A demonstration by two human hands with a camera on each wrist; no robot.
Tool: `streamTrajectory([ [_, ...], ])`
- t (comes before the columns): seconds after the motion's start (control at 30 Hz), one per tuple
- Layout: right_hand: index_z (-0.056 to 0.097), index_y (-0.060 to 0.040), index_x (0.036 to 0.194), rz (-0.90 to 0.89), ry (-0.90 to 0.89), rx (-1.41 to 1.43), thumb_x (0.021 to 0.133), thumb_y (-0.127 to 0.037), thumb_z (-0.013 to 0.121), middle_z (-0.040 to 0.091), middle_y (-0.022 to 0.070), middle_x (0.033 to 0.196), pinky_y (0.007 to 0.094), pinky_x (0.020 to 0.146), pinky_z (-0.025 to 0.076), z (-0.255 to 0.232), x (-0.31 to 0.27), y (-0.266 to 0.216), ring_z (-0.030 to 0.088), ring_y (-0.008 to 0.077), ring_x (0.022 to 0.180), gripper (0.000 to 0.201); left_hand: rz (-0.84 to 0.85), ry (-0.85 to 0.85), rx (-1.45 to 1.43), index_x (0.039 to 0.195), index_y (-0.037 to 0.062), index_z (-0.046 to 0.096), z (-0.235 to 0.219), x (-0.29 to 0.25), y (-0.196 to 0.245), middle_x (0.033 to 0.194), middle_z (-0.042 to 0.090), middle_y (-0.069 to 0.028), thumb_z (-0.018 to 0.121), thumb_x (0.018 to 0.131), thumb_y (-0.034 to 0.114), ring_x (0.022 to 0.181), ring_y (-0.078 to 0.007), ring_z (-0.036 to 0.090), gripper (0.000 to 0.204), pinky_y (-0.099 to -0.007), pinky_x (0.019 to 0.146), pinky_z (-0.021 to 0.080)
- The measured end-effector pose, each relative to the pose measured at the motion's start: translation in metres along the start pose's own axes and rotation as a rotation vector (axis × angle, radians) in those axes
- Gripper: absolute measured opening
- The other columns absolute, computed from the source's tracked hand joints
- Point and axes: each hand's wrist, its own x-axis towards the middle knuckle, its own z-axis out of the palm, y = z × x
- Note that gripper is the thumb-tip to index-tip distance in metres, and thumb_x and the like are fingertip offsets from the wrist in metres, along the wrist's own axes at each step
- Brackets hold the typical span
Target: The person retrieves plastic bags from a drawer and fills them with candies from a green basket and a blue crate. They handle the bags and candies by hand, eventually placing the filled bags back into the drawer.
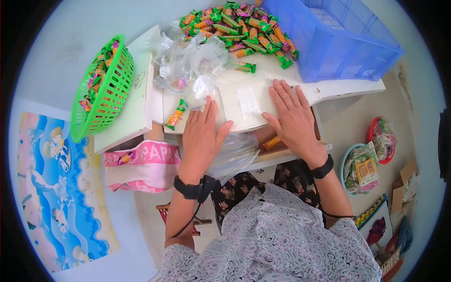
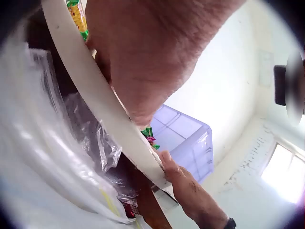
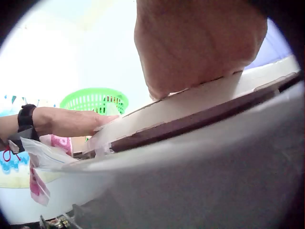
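Note:
My left hand lies flat at the front edge of the white table, fingers straight and thumb out to the side. Just left of it is a single snack packet with green ends and an orange middle. Its fingertips reach the near end of a heap of clear plastic bags. On the right, my right hand rests palm down on the tabletop with straight fingers. Between the hands, a white striped patch shows on the table.
A large pile of snack packets covers the back, beside a blue crate. At left stands a green basket of packets. Below the table edge, an open drawer holds plastic bags. A pink towel hangs at left.

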Motion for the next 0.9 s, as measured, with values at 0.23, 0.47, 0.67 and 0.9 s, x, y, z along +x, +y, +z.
streamTrajectory([
  [0.23, 0.051, 0.0005, 0.147, 0.075, 0.088, 0.267, 0.105, -0.037, 0.055, 0.052, 0.0193, 0.152, 0.0475, 0.125, 0.023, -0.004, 0.001, 0.001, 0.041, 0.0329, 0.147, 0.056, -0.305, 0.299, -0.169, 0.133, 0.0027, 0.059, -0.023, -0.003, 0.016, 0.124, 0.063, -0.0188, 0.075, 0.085, 0.001, 0.119, -0.0360, 0.060, 0.051, -0.0449, 0.099, 0.048],
  [0.47, 0.051, 0.0007, 0.147, 0.063, 0.075, 0.299, 0.107, -0.036, 0.053, 0.055, 0.0192, 0.148, 0.0471, 0.126, 0.023, -0.004, -0.003, 0.007, 0.042, 0.0333, 0.146, 0.054, -0.005, 0.293, 0.042, 0.124, 0.0029, 0.065, 0.004, 0.025, -0.031, 0.124, 0.064, -0.0163, 0.071, 0.086, 0.008, 0.125, -0.0380, 0.057, 0.039, -0.0480, 0.100, 0.047],
  [0.67, 0.052, 0.0000, 0.146, 0.042, 0.084, 0.232, 0.106, -0.033, 0.054, 0.056, 0.0170, 0.148, 0.0464, 0.126, 0.023, -0.001, -0.003, 0.005, 0.043, 0.0319, 0.146, 0.052, -0.126, 0.146, -0.154, 0.118, 0.0060, 0.069, 0.000, 0.024, -0.036, 0.123, 0.067, -0.0141, 0.069, 0.091, 0.018, 0.123, -0.0363, 0.058, 0.029, -0.0497, 0.103, 0.046],
  [0.9, 0.054, -0.0007, 0.145, 0.038, 0.084, 0.222, 0.105, -0.030, 0.056, 0.055, 0.0156, 0.149, 0.0464, 0.126, 0.024, 0.003, -0.003, 0.006, 0.043, 0.0308, 0.146, 0.050, -0.040, 0.149, 0.135, 0.111, 0.0049, 0.070, 0.002, 0.040, -0.027, 0.110, 0.070, -0.0141, 0.067, 0.094, 0.018, 0.108, -0.0354, 0.063, 0.022, -0.0477, 0.100, 0.045],
])
